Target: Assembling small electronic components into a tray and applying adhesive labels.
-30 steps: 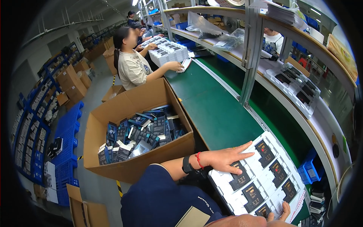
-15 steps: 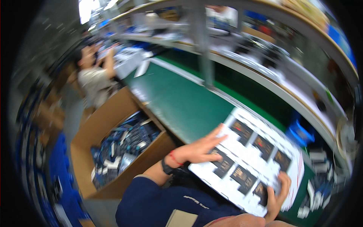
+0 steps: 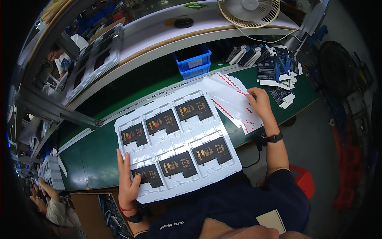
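Note:
A white moulded plastic tray (image 3: 179, 137) lies tilted on the bench in front of me, with several flat black phone batteries (image 3: 178, 165) in its pockets. My left hand (image 3: 128, 185) grips the tray's left edge, thumb over the rim by the lower-left battery and fingers along the outside. Beyond the tray's right side is a fanned stack of white sheets (image 3: 229, 97) with red marks along the edges. My right hand (image 3: 260, 102) is at the stack's right edge, its fingertips closed on a sheet.
Blue bins (image 3: 193, 61) stand behind the tray beneath the shelf. Piles of small dark boxes (image 3: 278, 69) lie at the right. A fan (image 3: 250, 10) and another tray (image 3: 97, 59) are on the shelf. A cardboard box (image 3: 93, 213) stands lower left, near a co-worker (image 3: 59, 211).
My view has turned to the right. My right hand has left the tray's edge and moved onto the white sheets. My left hand has shifted from the tray's top to its left edge.

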Available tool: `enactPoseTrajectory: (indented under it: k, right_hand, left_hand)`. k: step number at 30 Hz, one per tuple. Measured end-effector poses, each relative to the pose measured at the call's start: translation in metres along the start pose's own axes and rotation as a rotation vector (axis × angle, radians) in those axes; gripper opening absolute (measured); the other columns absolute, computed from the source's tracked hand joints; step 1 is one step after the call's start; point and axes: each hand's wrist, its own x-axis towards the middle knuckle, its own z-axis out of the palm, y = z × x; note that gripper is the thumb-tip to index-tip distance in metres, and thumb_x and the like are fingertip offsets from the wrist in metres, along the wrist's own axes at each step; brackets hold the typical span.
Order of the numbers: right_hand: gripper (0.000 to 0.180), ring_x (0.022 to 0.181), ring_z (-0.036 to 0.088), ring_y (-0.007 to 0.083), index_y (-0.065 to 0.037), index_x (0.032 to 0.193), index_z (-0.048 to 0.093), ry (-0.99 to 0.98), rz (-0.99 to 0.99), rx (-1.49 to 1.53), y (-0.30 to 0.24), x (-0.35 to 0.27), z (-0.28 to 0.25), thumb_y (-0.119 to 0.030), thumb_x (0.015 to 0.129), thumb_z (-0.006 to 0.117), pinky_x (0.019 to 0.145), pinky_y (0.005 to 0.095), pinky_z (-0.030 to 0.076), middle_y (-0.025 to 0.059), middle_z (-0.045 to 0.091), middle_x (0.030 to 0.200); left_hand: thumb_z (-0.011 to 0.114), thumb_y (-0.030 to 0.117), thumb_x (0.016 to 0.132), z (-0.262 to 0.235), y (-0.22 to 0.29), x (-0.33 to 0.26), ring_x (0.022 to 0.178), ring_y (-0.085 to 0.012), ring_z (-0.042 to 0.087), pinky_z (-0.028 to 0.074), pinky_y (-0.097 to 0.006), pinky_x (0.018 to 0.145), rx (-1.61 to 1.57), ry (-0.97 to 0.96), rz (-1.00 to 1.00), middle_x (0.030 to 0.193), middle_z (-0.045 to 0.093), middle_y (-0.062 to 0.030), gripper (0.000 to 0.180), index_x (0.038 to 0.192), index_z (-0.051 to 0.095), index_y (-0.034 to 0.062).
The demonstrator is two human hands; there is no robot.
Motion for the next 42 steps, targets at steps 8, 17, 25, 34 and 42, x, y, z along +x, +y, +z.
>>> enactPoseTrajectory:
  k: [8, 17, 25, 34, 42]
  right_hand:
    - [0.02, 0.099, 0.056, 0.029, -0.008, 0.093, 0.073, -0.219, 0.02, -0.246, -0.016, 0.028, 0.035, -0.018, 0.076, 0.074, 0.088, 0.0411, 0.037, 0.0093, 0.067, 0.093]
    - [0.007, 0.094, 0.057, 0.0302, -0.009, 0.079, 0.071, -0.206, -0.068, -0.264, -0.014, 0.033, 0.039, -0.012, 0.073, 0.073, 0.085, 0.0426, 0.04, 0.0096, 0.066, 0.088]
    - [0.014, 0.096, 0.059, 0.0345, -0.004, 0.086, 0.072, -0.203, -0.04, -0.222, -0.008, 0.029, 0.043, -0.011, 0.074, 0.072, 0.084, 0.0425, 0.05, 0.0159, 0.065, 0.093]
    - [0.025, 0.094, 0.059, 0.0327, -0.005, 0.095, 0.075, -0.282, -0.052, -0.311, -0.025, 0.028, 0.027, -0.015, 0.073, 0.075, 0.083, 0.0408, 0.049, 0.015, 0.068, 0.097]
    - [0.026, 0.096, 0.058, 0.029, -0.007, 0.09, 0.075, -0.297, -0.025, -0.358, -0.032, 0.026, 0.027, -0.024, 0.07, 0.079, 0.083, 0.0405, 0.044, 0.0122, 0.069, 0.093]
  left_hand:
    - [0.045, 0.043, 0.098, -0.038, 0.013, -0.006, 0.147, -0.0404, 0.018, 0.019, -0.045, 0.116, 0.146, -0.093, -0.05, 0.158, 0.015, -0.0268, 0.069, 0.15, 0.031, 0.0007]
    - [0.072, 0.019, 0.082, -0.066, 0.098, 0.097, 0.117, -0.0382, 0.056, 0.044, -0.042, 0.1, 0.291, -0.195, 0.291, 0.124, 0.061, -0.0207, 0.041, 0.118, 0.064, 0.0008]
    - [0.073, 0.017, 0.08, 0.043, 0.087, 0.181, 0.107, -0.0352, 0.06, 0.048, -0.042, 0.094, 0.3, -0.366, 0.512, 0.112, 0.064, -0.0187, 0.032, 0.106, 0.067, -0.0002]
    - [0.074, 0.018, 0.076, 0.067, 0.083, 0.194, 0.103, -0.0328, 0.059, 0.049, -0.04, 0.091, 0.354, -0.303, 0.407, 0.111, 0.061, -0.016, 0.035, 0.107, 0.068, 0.0019]
    - [0.072, 0.014, 0.076, 0.067, 0.081, 0.195, 0.101, -0.0326, 0.06, 0.048, -0.04, 0.09, 0.327, -0.263, 0.397, 0.109, 0.062, -0.0165, 0.044, 0.118, 0.063, 0.0038]
